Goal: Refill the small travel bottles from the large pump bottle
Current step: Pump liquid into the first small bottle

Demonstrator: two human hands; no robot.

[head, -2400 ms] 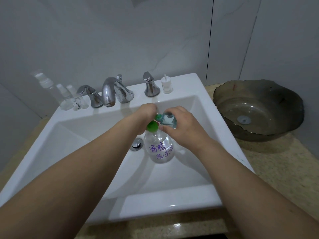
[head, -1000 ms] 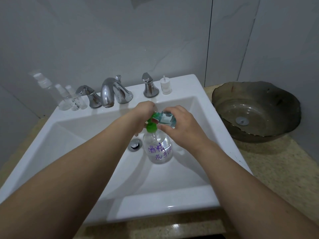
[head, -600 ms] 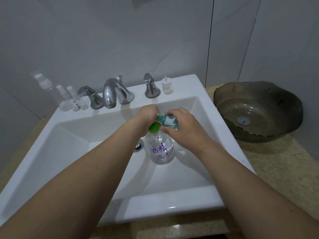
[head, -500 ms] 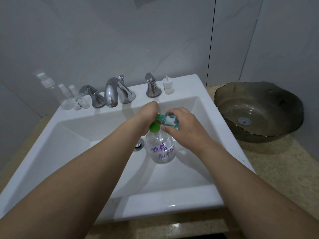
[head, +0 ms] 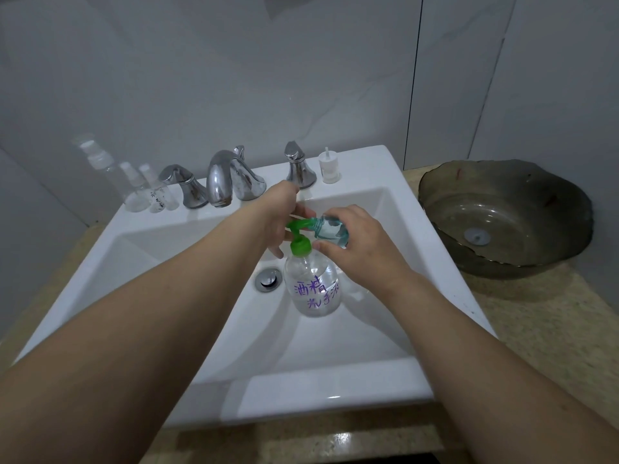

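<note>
The large pump bottle (head: pixel 313 286), clear with purple handwriting and a green pump (head: pixel 299 236), stands in the white sink (head: pixel 335 386) beside the drain. My left hand (head: pixel 278 212) curls over the green pump head from the left. My right hand (head: pixel 361 249) grips a small travel bottle (head: pixel 330 229) holding blue-green liquid. That bottle is tilted on its side, its mouth against the pump's nozzle. Fingers hide the far end of the small bottle.
Three clear small spray bottles (head: pixel 140 185) stand at the sink's back left, next to the chrome faucet (head: pixel 222 179) and its two handles. A white spray top (head: pixel 328 167) sits at the back right. A dark glass bowl (head: pixel 502 216) rests on the counter to the right.
The green pump head has come up and more of its nozzle shows under my left hand. The small bottle stays at the nozzle. The view shifted slightly.
</note>
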